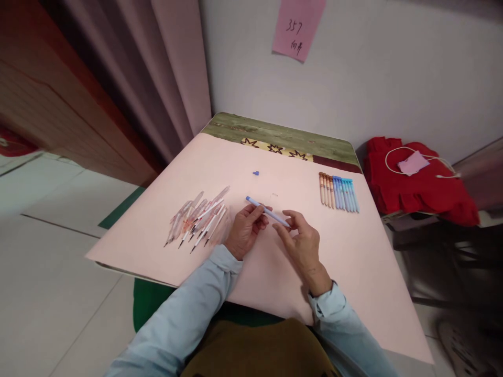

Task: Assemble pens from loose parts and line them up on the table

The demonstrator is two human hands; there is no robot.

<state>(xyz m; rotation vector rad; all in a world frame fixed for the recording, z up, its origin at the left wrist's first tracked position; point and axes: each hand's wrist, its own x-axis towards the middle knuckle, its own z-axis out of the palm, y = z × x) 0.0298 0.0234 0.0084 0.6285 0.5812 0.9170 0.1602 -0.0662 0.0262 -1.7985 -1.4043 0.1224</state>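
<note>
My left hand (247, 229) is closed on a light blue pen (269, 211), its darker blue end pointing up and to the left. At the pen's lower right end, the thumb and fingers of my right hand (301, 238) pinch the tip. Beyond my hands lies a small dark blue cap-like piece (256, 173) on the pink-covered table. To the left is a loose heap of pen refills (198, 217), white and clear with dark tips. A neat row of pens (338, 193) lies to the right, in brown, blue and turquoise.
The table's pink cover (346, 272) reaches past its edges. A red cloth (412, 180) with a white cable (436, 157) lies on a seat at the right. A pink note (298, 29) hangs on the wall; a curtain (173, 68) and wooden furniture (78, 99) stand left.
</note>
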